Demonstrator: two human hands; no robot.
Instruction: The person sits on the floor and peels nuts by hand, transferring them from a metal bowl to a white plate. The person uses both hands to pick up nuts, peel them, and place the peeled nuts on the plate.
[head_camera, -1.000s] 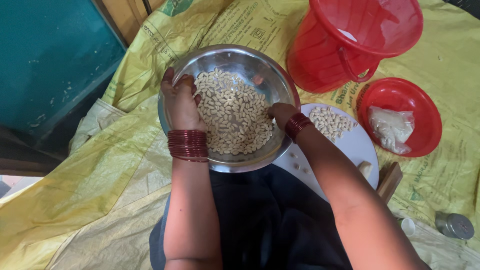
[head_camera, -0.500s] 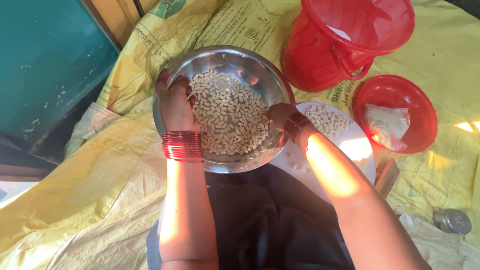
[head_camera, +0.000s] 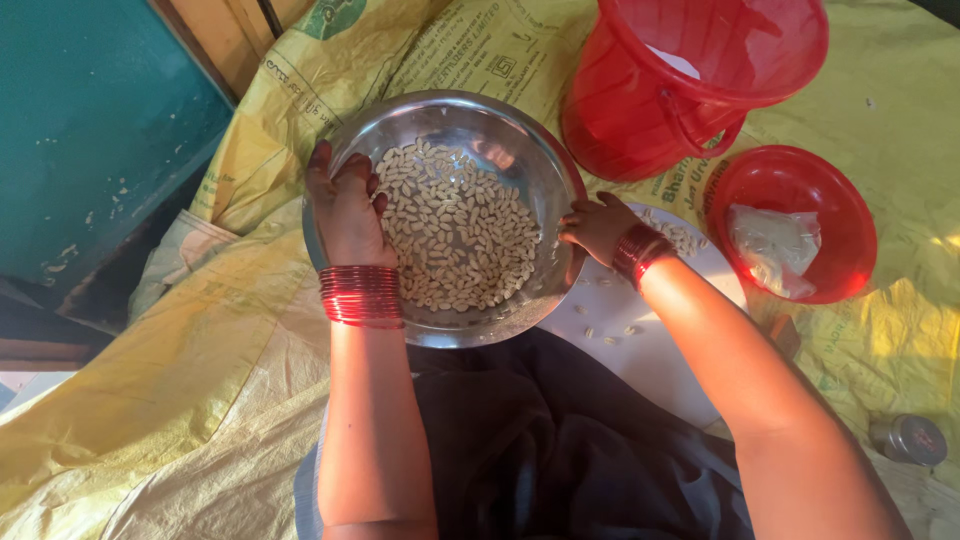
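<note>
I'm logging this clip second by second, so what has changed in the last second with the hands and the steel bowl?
Little moved. Both hands keep their grip on the rim of the steel bowl: left hand on the left rim, right hand on the right. The pale kernels have spread a little more loosely, baring more metal on the far side. A sun patch crossed the right forearm and is gone. The red bucket, red bowl and white plate stayed put.

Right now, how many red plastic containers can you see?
2. A red bucket stands at the top right, beyond the steel bowl that the left hand and right hand hold. A shallow red bowl sits lower right of it. Others may be out of view.
</note>
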